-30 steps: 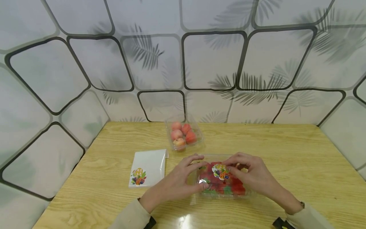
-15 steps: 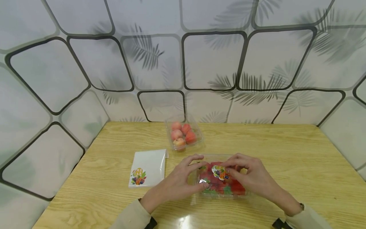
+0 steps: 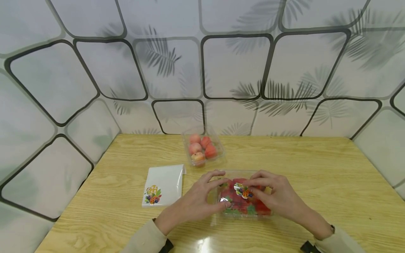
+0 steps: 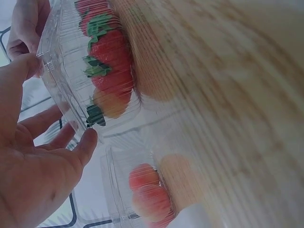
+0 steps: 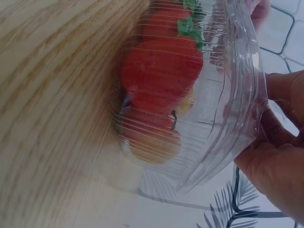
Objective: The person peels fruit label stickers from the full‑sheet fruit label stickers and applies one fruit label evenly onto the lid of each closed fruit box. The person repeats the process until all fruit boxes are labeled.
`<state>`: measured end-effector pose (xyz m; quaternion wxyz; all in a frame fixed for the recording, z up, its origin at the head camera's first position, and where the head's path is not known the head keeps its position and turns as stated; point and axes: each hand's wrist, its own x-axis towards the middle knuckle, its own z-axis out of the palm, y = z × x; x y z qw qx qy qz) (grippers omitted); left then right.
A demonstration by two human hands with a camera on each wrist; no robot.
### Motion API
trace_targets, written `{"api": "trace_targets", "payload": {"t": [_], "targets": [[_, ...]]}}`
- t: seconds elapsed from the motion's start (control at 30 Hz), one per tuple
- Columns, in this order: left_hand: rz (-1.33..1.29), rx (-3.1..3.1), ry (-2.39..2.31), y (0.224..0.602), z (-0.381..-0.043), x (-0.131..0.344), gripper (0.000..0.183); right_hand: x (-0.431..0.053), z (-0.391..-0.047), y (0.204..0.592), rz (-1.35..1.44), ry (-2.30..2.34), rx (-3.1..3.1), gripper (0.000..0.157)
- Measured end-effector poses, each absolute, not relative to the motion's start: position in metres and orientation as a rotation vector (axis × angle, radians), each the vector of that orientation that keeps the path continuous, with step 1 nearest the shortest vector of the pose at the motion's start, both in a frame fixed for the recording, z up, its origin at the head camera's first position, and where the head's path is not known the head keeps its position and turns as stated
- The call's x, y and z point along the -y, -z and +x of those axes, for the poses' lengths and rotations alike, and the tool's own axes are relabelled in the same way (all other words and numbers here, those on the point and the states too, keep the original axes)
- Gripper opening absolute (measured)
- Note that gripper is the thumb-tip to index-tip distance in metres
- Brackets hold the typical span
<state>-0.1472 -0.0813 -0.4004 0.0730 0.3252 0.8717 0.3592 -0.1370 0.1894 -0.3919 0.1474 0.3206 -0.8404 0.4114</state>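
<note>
A clear plastic clamshell box (image 3: pixel 243 173) of strawberries (image 4: pixel 111 50) lies on the table between my hands, its lid down. A round fruit-printed sticker (image 3: pixel 242 191) sits on top of the lid. My left hand (image 3: pixel 197 196) rests over the left end with fingers spread, thumb on the lid near the front and other fingertips along the far and side edges. From the right, the fingertips of my right hand (image 3: pixel 281 191) press on the sticker's right part, partly covering it. The right wrist view has that hand over the lid's rim, with red fruit (image 5: pixel 161 71) inside.
Behind the hands, a second clear box (image 3: pixel 218 138) holds several round red-yellow fruits (image 3: pixel 198 158). To the left lies a flat white packet (image 3: pixel 165 179) with the same fruit print on its front. A patterned wall covering (image 3: pixel 235 66) stands along the table's back edge.
My right hand's fingers have slid slightly left on the sticker and flattened against it. The left hand and the strawberry box have stayed in place.
</note>
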Motion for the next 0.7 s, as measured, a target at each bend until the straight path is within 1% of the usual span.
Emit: {"api": "trace_targets", "payload": {"t": [0.27,0.7], "targets": [[0.972,-2.619,-1.082,0.4008,-0.1480,0.0810,0.058,-0.1892,-0.1399,0.3927,0.983,-1.091,2.378,0.038],[0.973,-2.600,-1.087,0.4010,-0.1480,0.0816,0.060,-0.1887,-0.1446,0.3980,1.043,-0.932,2.317,0.039]]}}
